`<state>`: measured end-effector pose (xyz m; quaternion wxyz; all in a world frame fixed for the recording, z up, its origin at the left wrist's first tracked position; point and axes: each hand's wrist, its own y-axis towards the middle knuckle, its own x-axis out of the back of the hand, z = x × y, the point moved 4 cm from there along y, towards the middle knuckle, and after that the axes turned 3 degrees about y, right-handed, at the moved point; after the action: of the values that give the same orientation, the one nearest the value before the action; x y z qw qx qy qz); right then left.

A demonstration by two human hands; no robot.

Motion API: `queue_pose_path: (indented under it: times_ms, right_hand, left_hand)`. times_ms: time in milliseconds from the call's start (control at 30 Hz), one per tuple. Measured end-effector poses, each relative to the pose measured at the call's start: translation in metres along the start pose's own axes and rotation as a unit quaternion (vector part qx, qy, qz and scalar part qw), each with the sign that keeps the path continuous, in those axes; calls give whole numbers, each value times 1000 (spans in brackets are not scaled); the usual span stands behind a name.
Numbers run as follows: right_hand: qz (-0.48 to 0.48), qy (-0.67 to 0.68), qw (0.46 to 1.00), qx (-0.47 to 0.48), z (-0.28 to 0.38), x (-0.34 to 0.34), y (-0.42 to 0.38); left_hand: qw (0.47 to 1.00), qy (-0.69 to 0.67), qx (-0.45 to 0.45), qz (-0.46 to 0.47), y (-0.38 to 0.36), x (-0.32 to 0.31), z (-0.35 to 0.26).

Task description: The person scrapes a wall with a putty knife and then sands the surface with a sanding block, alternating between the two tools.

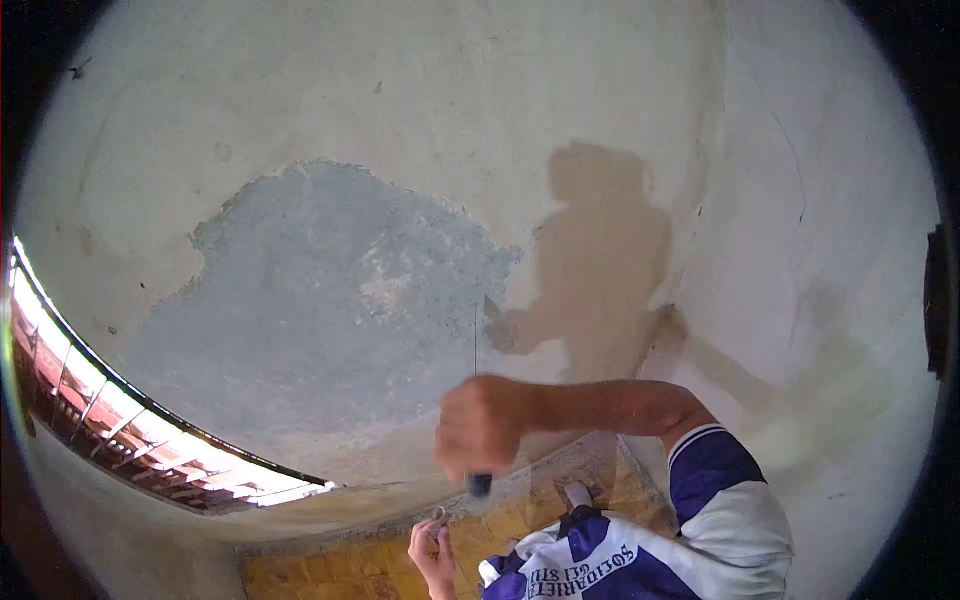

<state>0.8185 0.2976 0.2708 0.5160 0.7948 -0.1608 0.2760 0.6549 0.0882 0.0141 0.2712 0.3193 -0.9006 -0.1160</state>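
Observation:
My right hand (478, 428) is raised in front of the wall, its fingers wrapped round a scraper. The dark butt of the scraper (479, 486) sticks out below the fist. Its thin blade, edge-on to me, points up, and its shadow on the wall widens to a triangle. Behind the blade lies a rough-edged grey patch (300, 270) in the pale wall coating, with a lighter blotch near its middle. Lower down, my left hand (434, 556) is closed, fingertips pinched on a small greyish thing that I cannot make out.
Pale wall (450, 90) surrounds the patch and meets another wall (830, 130) at a corner on the right. A barred window (130, 430) opens at the lower left. Yellowish floor tiles (370, 562) show below. My shadow falls right of the patch.

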Motion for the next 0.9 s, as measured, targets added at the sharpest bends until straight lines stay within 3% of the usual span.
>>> queue_pose_path:
  times_ms: [67, 100, 200, 233, 333, 367, 500, 633, 733, 767, 900]
  right_hand:
    - [-62, 64, 993, -84, -40, -6, -21]
    - [-13, 15, 998, -60, -29, -3, -11]
    - [10, -50, 998, 41, 23, 9, 19]
    - [7, 0, 999, 35, 17, 10, 18]
    - [-39, -28, 989, -141, -56, 9, -13]
    - [-42, -28, 987, -152, -54, 15, -15]
    - [-101, -26, 993, -49, -12, 45, 2]
    - [-128, 8, 989, -69, -34, 18, 8]
    - [-100, -26, 994, -31, 1, 36, 21]
    - [-164, 66, 984, -27, -20, 24, 7]
    - [-146, -12, 988, -40, -18, 29, 16]
  left_hand:
    - [1000, 4, -3, -3, -8, 5, -3]
    - [1000, 0, -13, -7, -9, 4, 0]
    - [1000, -2, -24, -12, -9, 3, 6]
    - [1000, -3, -22, -13, -9, 1, 7]
    - [999, -27, 32, -17, -13, 4, -1]
    - [999, -21, 17, -21, -14, 4, -2]
    - [1000, -16, -13, -17, -13, -2, 10]
    - [999, -32, 30, -8, -10, -9, 0]
    - [999, -8, -29, 23, -2, -13, -3]
    - [999, -5, -34, 15, -2, -12, -3]
    - [1000, -26, -4, 8, 0, -18, -6]
